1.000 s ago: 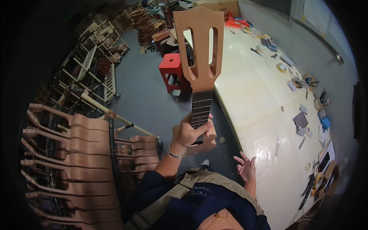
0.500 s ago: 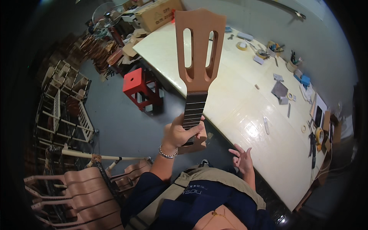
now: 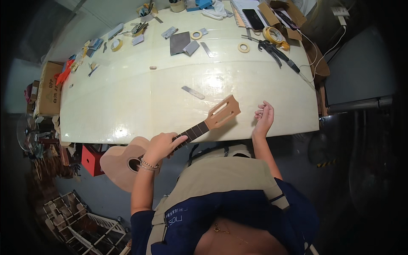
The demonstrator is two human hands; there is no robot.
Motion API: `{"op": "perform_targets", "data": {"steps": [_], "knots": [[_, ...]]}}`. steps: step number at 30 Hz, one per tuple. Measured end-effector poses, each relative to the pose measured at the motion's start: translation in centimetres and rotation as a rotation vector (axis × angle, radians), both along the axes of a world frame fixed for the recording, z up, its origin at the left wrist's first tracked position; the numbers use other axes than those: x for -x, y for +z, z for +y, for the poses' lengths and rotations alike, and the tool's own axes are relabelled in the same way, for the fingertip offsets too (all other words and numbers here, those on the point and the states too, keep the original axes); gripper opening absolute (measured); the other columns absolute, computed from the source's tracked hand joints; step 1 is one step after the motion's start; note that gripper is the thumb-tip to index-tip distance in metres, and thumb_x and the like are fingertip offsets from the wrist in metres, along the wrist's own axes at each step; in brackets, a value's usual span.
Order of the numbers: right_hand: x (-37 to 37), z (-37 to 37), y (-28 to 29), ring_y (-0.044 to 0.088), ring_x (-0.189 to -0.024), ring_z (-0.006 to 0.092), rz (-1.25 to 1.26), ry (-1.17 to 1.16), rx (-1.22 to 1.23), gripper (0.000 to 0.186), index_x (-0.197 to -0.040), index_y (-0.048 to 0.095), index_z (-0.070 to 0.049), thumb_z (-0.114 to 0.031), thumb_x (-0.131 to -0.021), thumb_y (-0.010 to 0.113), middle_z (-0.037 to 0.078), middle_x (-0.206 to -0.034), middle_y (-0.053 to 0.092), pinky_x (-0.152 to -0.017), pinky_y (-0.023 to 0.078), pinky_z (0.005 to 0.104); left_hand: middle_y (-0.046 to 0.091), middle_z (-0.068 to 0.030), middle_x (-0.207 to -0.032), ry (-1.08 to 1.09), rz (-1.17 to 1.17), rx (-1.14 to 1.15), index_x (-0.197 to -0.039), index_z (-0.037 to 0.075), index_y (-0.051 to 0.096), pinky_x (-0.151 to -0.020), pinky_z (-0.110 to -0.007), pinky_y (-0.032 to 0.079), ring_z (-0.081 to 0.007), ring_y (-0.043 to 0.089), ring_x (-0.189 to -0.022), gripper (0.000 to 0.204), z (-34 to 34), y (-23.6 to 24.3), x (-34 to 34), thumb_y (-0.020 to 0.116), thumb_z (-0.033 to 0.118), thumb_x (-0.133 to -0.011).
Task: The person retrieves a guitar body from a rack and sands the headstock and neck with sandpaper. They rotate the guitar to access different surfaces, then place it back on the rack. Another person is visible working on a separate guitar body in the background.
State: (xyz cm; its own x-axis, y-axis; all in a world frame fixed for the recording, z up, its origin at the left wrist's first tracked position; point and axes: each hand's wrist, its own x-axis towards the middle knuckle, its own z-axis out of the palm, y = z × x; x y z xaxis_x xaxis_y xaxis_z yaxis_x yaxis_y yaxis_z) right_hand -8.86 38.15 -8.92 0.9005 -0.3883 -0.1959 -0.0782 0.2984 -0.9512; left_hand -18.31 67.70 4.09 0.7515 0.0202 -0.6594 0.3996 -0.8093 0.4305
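Observation:
A bare-wood ukulele (image 3: 117, 163) with a slotted headstock slants across the table's front edge, its body at the lower left and its headstock up to the right. My left hand (image 3: 160, 147) is wrapped round the neck near the body, over the dark fretboard; the fingers beneath are mostly hidden. No strings show. Apart from the instrument, my right hand (image 3: 264, 118) hovers over the front of the table with fingers loosely bent and nothing in it. A thin metal blade (image 3: 193, 92) lies on the table beyond the headstock.
The pale table (image 3: 106, 121) holds a dark sanding sheet (image 3: 178, 43), tape rolls (image 3: 243, 47), an air gun (image 3: 274, 53) with a hose, and a phone (image 3: 253, 19). A red stool (image 3: 91, 160) stands at the left. A rack (image 3: 87, 223) is at the lower left.
I have turned rightward to face the table. The ukulele has swung from upright, headstock away, to a slant over the table edge, its body now showing. My right hand remains empty.

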Motion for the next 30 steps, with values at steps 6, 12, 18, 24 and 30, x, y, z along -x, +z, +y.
{"op": "perform_targets", "data": {"steps": [6,12,18,24,30], "knots": [[-9.0,3.8,-0.6,0.058,-0.083,0.0118,-0.059,0.463,0.247,0.018,-0.099,0.061,-0.003,-0.015,-0.088,0.056,0.004,-0.086,0.063,-0.072,0.046,0.0243,0.056,-0.0036,-0.047,-0.197,0.155,-0.124,-0.068,0.007,0.066,-0.049,-0.027,0.046,-0.0153,0.06,-0.045,0.073,-0.2,-4.0,-5.0,0.038,0.073,-0.079],[-11.7,9.4,-1.7,0.06,-0.076,0.0126,-0.077,0.759,0.362,0.017,-0.095,0.062,-0.002,-0.015,-0.087,0.054,0.006,-0.085,0.066,-0.072,0.047,0.026,0.058,-0.0082,-0.05,-0.18,0.03,-0.234,-0.067,0.004,0.065,-0.054,-0.033,0.047,-0.0208,0.061,-0.052,0.071,1.6,-7.0,-8.0,0.043,0.07,-0.079],[-19.9,12.3,-5.4,0.058,-0.071,0.0151,-0.019,0.679,0.332,0.018,-0.097,0.054,-0.002,-0.014,-0.092,0.042,0.008,-0.08,0.061,-0.068,0.047,0.0283,0.058,-0.0143,-0.053,-0.13,-0.292,-0.303,-0.064,0.002,0.065,-0.051,-0.037,0.046,-0.0301,0.059,-0.052,0.074,2.0,-8.8,-7.4,0.045,0.073,-0.075],[-31.3,15.6,-4.2,0.055,-0.086,0.0278,-0.222,0.555,1.154,0.02,-0.104,0.063,-0.013,-0.016,-0.088,0.051,0.01,-0.09,0.061,-0.076,0.046,0.0372,0.055,-0.0134,-0.048,-0.118,-0.383,-0.264,-0.059,0.004,0.061,-0.047,-0.036,0.045,-0.0289,0.058,-0.048,0.068,2.1,-8.9,-7.6,0.049,0.069,-0.076],[-35.7,18.9,-4.8,0.055,-0.088,0.0262,-0.387,0.427,1.434,0.024,-0.096,0.065,-0.014,-0.019,-0.073,0.07,0.009,-0.087,0.059,-0.076,0.046,0.0363,0.054,-0.0129,-0.05,-0.135,-0.423,-0.226,-0.057,0.005,0.057,-0.046,-0.038,0.042,-0.03,0.056,-0.048,0.06,2.7,-9.5,-7.6,0.056,0.062,-0.076]]}}
